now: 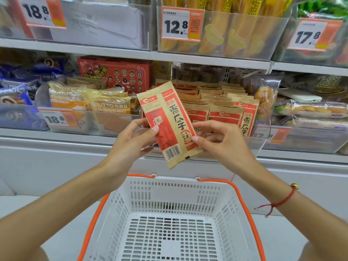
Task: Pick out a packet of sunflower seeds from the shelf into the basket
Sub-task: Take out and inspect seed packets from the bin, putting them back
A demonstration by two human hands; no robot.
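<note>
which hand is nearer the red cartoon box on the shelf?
Left. The left hand is below the red cartoon box, slightly to its right; the right hand is farther right, beyond the seed packet both hands hold.

A tan and red seed packet (170, 123) with large black characters and a barcode near its lower end is held tilted in front of the shelf (131, 55), above the basket (169, 187). The white slotted basket has orange handles. More matching packets (224, 110) stand in rows on the shelf just behind.
</note>
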